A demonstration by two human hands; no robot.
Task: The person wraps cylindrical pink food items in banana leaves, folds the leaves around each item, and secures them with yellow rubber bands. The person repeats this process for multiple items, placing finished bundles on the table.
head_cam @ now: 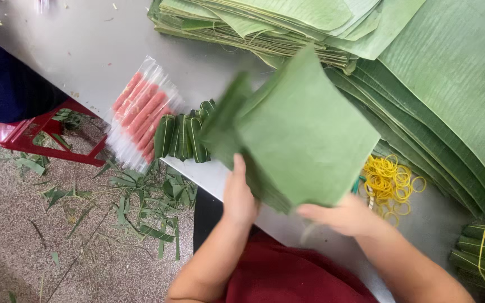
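Above the grey table (91, 50), left hand (238, 197) and right hand (341, 216) both grip one leaf stack (304, 134) beside four wrapped rolls (183, 136).

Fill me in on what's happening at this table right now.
A person holds a stack of square-cut green banana leaf pieces over a grey table, left hand at its near edge, right hand under its lower corner. Beside it lie small leaf-wrapped rolls, a clear plastic pack of pink sausage sticks and a pile of yellow rubber bands. Large stacked banana leaves cover the table's far side, and tied leaf bundles sit at the right edge.
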